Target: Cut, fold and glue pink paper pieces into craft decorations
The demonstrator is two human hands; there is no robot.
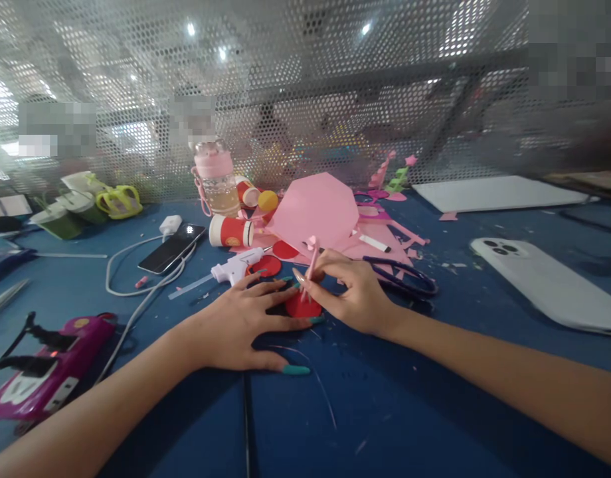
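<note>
My left hand (246, 317) lies flat with its fingers spread. Its fingertips press at the edge of a red paper circle (296, 307) on the blue table. Pinched upright in my right hand (358, 292) is a slim pink pen (313, 257) with a small shaped top. The pen's lower end stands over the red circle, though my fingers partly cover it. Just beyond my left fingers are a white glue gun (236, 267) with a clear glue stick and two more red circles, one (266, 266) beside the gun and one (285, 249) farther back.
Pink paper (318, 209) and scraps lie behind my hands, with dark-handled scissors (405, 279) to the right. Around them are a red-and-white paper cup (232, 232), a bottle (216, 179), a black phone (172, 249), a white phone (549, 282) and a purple power strip (51, 365) with cables.
</note>
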